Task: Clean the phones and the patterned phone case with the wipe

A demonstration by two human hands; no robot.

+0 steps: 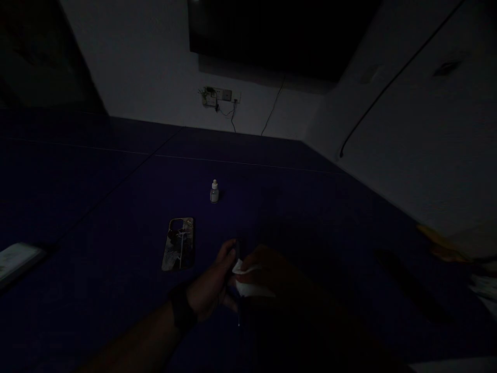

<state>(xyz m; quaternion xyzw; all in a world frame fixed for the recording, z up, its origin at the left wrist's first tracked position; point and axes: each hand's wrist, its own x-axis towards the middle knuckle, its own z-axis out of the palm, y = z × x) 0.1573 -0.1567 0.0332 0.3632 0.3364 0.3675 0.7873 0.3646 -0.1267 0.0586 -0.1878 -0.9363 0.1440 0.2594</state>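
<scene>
The scene is very dark. My left hand (215, 282), with a dark band on its wrist, is closed around a dark slim object that looks like a phone (238, 249), seen nearly edge-on. Pressed against it is a white tissue (252, 290), held in my right hand (266, 261), which is mostly in shadow. To the left a patterned phone case (178, 244) with a camera cutout lies flat. Farther back stands a small dropper bottle (214, 194) with a white cap and label.
A blue-purple surface (128, 207) reaches back to the wall. At the left edge lies a whitish box-like thing (19, 259). A long dark object (411, 285) lies to the right. Wall sockets with cables (217, 97) sit below a large dark screen (279, 36).
</scene>
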